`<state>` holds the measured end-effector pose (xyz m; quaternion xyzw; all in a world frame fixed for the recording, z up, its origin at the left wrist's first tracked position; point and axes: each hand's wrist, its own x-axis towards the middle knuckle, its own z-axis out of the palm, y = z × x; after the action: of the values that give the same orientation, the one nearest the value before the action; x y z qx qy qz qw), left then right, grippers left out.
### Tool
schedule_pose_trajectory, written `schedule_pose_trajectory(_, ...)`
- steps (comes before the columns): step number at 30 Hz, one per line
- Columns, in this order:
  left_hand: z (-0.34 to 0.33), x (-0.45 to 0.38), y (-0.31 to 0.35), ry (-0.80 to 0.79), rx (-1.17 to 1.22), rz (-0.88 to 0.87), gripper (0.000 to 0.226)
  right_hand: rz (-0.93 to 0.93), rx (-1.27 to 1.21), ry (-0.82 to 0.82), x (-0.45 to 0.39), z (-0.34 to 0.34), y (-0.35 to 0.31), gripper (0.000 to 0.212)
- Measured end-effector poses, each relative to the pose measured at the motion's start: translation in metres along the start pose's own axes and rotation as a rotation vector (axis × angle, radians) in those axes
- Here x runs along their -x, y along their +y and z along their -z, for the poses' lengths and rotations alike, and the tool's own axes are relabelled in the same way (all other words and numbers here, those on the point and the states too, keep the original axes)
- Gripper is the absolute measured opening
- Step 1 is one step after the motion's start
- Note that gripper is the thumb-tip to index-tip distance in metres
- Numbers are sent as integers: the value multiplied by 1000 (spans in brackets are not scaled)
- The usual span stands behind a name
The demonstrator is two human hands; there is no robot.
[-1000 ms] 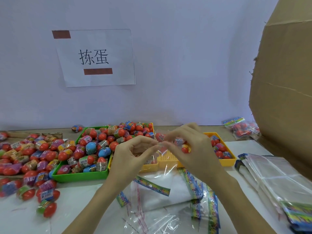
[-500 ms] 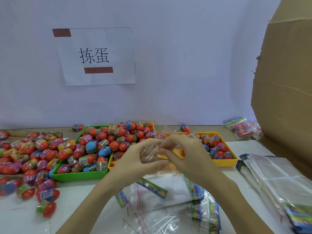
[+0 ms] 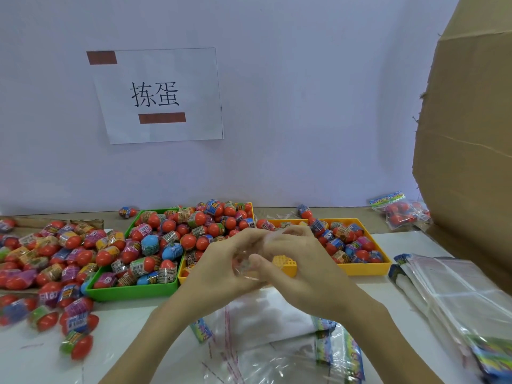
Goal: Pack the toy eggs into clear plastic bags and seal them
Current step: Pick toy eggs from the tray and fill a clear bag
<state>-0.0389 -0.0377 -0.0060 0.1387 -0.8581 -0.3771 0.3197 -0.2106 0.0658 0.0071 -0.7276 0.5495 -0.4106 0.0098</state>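
Both hands together over trays, left hand (image 3: 221,268) and right hand (image 3: 299,261) fingers pinching crumpled clear bag (image 3: 245,266) between them

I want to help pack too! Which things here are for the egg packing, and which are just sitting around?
For the job:
- clear bag, pinched by left hand and right hand
- toy eggs in the green tray and yellow tray
- loose eggs
- empty bags
- packed bag

Just lying about:
- paper sign
- cardboard box
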Motion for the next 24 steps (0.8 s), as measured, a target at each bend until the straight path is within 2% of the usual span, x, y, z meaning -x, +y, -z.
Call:
schedule_pose_trajectory(3,-4,1,-2,-11,-163,-60,61,23,92,-23,-1,-2,-5,33)
schedule_pose_trajectory(5,-10,1,-1,46,-192,-82,48,43,126,-7,-1,-1,-6,32)
schedule_pose_trajectory(7,-14,1,0,108,-116,-47,34,67,135,35,-2,0,-7,36)
schedule_pose_trajectory(11,-12,0,0,182,-18,13,22,111,87,192,-4,3,-2,40)
schedule_pose_trajectory(15,-9,-3,5,211,228,138,20,86,144,320,-5,8,2,22)
schedule_pose_trajectory(19,-7,-4,3,247,241,162,22,-4,157,187,-3,9,7,17)
schedule_pose_trajectory(24,0,-2,-1,132,111,133,34,4,176,92,-3,3,6,3)
